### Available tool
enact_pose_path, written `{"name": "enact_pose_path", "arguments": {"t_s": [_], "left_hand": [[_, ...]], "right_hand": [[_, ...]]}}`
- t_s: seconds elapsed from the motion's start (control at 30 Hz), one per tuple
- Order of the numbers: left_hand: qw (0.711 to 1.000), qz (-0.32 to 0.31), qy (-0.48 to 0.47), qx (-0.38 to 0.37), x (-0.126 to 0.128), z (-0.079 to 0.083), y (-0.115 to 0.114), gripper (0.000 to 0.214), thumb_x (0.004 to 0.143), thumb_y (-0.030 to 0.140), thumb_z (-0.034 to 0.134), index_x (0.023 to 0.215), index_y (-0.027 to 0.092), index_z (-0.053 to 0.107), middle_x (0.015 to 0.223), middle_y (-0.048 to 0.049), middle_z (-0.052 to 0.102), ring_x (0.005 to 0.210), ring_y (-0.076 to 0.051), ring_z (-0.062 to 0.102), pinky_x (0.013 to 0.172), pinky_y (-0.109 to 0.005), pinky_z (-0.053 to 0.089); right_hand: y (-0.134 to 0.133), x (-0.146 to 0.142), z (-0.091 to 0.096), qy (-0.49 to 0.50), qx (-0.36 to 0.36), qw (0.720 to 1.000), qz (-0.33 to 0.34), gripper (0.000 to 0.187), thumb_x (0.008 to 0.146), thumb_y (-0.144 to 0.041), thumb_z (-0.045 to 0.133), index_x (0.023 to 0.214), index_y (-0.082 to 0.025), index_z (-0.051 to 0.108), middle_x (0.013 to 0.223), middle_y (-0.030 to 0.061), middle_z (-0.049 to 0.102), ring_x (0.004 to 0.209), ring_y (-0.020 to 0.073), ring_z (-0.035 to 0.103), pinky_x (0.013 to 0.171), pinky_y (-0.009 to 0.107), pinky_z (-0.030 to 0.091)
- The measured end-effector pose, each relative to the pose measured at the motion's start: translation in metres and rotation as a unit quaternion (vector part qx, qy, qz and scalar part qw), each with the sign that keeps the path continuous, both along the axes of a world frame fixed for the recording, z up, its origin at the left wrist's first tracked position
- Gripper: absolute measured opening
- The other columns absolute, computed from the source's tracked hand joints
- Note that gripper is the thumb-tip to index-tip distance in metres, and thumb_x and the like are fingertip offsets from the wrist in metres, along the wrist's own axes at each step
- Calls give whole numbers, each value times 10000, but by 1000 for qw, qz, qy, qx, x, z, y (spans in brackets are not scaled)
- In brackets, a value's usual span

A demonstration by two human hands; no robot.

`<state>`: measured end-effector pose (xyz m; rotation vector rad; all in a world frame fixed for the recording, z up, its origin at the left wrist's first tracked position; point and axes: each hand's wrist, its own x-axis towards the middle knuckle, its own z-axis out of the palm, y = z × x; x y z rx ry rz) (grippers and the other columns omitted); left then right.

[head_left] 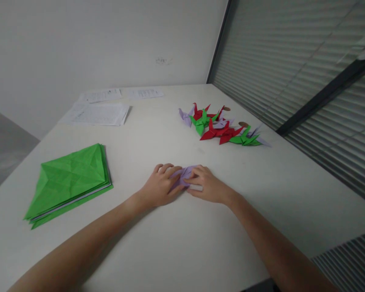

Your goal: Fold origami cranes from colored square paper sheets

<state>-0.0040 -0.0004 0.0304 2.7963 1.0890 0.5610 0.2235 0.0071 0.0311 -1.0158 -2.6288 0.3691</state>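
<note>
A small folded piece of purple origami paper [186,172] lies on the white table between my two hands, partly covered by fingers. My left hand [162,185] presses on its left side, thumb and fingers closed on the paper. From the right, my right hand [207,185] has its fingertips on the paper's middle and right edge. Both hands rest low at the tabletop. Beyond them sits a cluster of folded paper cranes, among them a red crane [214,132], a green crane [201,121] and a purple crane [186,117].
On the left lies a stack of creased green paper sheets [73,170] with a paler layer between. Printed papers [97,114] lie at the back left. Brown round pieces [243,124] are near the cranes. A window with blinds [292,61] borders the table's right side.
</note>
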Motion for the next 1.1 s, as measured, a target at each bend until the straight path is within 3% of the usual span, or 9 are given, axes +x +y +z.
{"name": "enact_pose_path", "arguments": {"t_s": [0.17, 0.3, 0.57, 0.8, 1.0, 1.1], "left_hand": [[999, -34, -12, -13, 0, -11, 4, 277, 949, 179, 467, 1193, 162, 599, 1153, -118, 647, 1055, -220, 602, 920, -395, 444], [997, -60, -46, -6, 0, -17, 5, 224, 953, 171, 478, 1128, 166, 617, 1099, -112, 668, 991, -207, 627, 870, -364, 467], [995, -77, -58, -12, 0, -8, 2, 164, 917, 313, 572, 967, 173, 639, 967, -69, 690, 918, -187, 648, 882, -356, 459], [996, -65, -64, -1, -1, -17, 6, 159, 942, 256, 539, 875, 186, 665, 894, -41, 689, 865, -156, 647, 854, -332, 463], [993, -30, -113, -17, -1, -22, 7, 164, 930, 247, 563, 847, 172, 684, 914, -66, 667, 826, -160, 627, 796, -311, 498], [991, -14, -130, -27, -1, -24, 8, 161, 919, 258, 583, 842, 175, 698, 927, -67, 658, 799, -156, 621, 756, -298, 509]], "right_hand": [[0, -3, -6, -5, 18, 1000, 19, 121, 844, -279, 695, 938, -210, 729, 930, 65, 613, 919, 215, 535, 851, 387, 423], [2, -4, -12, 18, 29, 999, 21, 105, 870, -290, 668, 909, -205, 716, 931, 59, 633, 907, 206, 543, 830, 366, 437], [4, -5, -15, 46, 19, 998, 31, 126, 899, -306, 628, 943, -222, 710, 914, 49, 643, 894, 201, 548, 816, 353, 446], [4, -9, -18, 62, 11, 998, 19, 162, 938, -250, 565, 885, -207, 712, 874, 47, 641, 855, 191, 536, 793, 345, 433], [4, -15, -24, 121, -30, 991, -55, 140, 921, -191, 584, 849, -181, 704, 812, 45, 639, 808, 188, 547, 758, 335, 431], [6, -13, -22, 136, -61, 988, -35, 130, 913, -214, 603, 848, -197, 713, 814, 37, 637, 823, 184, 556, 767, 328, 437]]}}
